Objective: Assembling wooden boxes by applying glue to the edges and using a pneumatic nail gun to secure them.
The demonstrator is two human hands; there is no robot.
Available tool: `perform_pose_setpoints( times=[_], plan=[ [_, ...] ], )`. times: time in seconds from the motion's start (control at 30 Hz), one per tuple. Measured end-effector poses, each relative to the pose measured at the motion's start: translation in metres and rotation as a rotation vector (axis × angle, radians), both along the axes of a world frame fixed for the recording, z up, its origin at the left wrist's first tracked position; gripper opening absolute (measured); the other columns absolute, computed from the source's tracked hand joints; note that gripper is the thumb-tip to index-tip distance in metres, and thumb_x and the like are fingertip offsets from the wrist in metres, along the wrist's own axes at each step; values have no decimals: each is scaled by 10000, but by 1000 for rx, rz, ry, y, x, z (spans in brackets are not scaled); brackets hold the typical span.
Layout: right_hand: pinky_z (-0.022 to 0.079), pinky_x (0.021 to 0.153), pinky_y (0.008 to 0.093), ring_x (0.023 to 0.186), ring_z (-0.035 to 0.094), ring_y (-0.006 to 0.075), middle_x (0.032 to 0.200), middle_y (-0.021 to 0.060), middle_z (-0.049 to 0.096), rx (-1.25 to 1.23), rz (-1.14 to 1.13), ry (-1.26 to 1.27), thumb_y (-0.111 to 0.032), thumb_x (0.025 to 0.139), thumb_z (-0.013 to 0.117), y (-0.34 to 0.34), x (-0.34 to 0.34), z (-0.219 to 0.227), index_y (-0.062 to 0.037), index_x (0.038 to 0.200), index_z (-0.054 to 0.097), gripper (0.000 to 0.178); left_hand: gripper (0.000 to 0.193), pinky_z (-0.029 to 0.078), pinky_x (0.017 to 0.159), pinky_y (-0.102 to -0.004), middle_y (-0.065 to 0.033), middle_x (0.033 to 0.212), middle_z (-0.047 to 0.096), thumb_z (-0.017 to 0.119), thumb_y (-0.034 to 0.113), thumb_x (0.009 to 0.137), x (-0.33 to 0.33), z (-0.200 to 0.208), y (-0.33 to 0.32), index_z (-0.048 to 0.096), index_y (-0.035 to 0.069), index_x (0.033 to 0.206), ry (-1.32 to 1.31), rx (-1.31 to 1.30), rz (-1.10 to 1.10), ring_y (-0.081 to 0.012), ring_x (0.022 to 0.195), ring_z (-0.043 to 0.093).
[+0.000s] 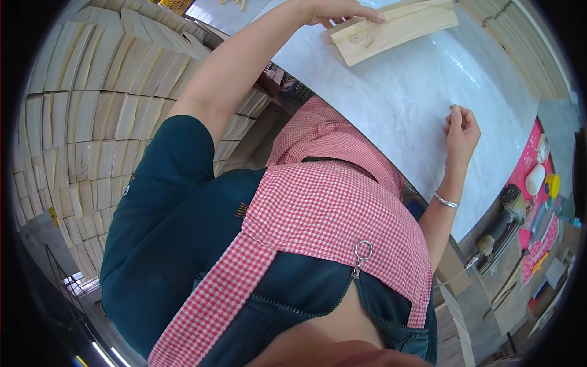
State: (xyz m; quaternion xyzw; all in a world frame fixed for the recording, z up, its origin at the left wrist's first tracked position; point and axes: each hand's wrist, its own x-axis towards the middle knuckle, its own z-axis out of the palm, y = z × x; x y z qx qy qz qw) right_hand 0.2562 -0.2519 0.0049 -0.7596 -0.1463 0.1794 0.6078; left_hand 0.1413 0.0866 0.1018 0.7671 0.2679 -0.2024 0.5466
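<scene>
At the far edge of the view, my left hand (345, 11) grips a pale wooden board (400, 33) by its left end, thumb lying along the top. The board has a knot near that end and a long raised strip or groove along its upper side. Its lower edge hangs over a white, marble-patterned tabletop (391, 104). Further right, my right hand (463, 129) is apart from the board, over the table. Its fingers are curled with thumb and forefinger pinched together; whatever they hold, if anything, is too small to make out.
Tall stacks of wooden pieces (104, 110) rise on the left. More light boards (520, 43) are piled at the far right of the table. Beyond its right edge, a pink cloth (529, 153) bears a white bottle (535, 179), a yellow round item (552, 185) and a power tool (512, 202).
</scene>
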Motion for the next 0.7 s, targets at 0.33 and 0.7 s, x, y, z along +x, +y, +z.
perform_pose_setpoints(
  times=[0.33,0.7],
  plan=[
    [427,561,206,599,503,84,715,15,590,-32,31,-70,-191,959,642,2,-4,-6,1,953,680,196,664,454,1006,-434,-144,1283,601,726,536,810,-25,-34,-22,615,67,1268,-325,765,169,-327,1185,568],
    [516,757,340,746,599,238,850,140,677,-145,82,-530,-131,942,590,-3,-10,-26,45,1016,675,209,314,380,969,-577,-50,962,652,537,215,931,-100,-93,-60,617,186,1232,-627,1396,-229,-254,885,606]
  ],
)
